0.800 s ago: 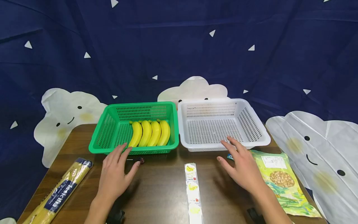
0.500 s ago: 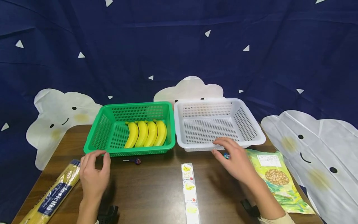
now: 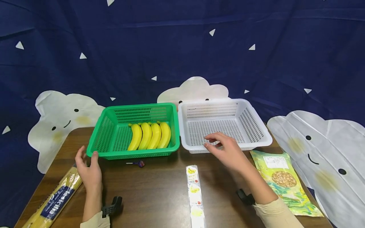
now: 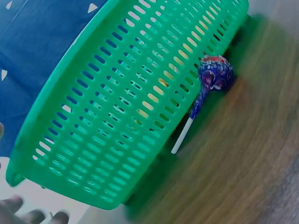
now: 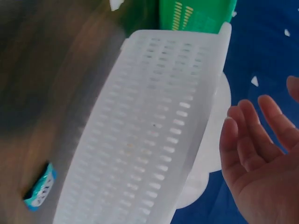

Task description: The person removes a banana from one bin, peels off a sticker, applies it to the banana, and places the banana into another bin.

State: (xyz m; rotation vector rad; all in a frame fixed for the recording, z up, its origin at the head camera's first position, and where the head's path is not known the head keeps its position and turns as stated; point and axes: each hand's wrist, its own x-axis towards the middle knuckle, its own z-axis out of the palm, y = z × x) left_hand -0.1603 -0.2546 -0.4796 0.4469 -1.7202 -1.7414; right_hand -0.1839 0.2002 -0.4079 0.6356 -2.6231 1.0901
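While your left hand [image 3: 90, 172] is by the green basket [image 3: 137, 155] and your right hand [image 3: 228, 151] over the white basket [image 3: 196, 149] beside it, both empty and loose, this seems positioning; gripping calls for closing them.

Left basket [image 3: 133, 154] holds apparently 4 bananas [image 3: 146, 136], lollipop [image 3: 141, 163] before it, right basket [image 3: 211, 125] beside.

The left sleeve [image 3: 95, 221] and right sleeve [image 3: 275, 212] are of beige cloth. The left wrist camera [image 3: 114, 205] and right wrist camera [image 3: 245, 197] are black.
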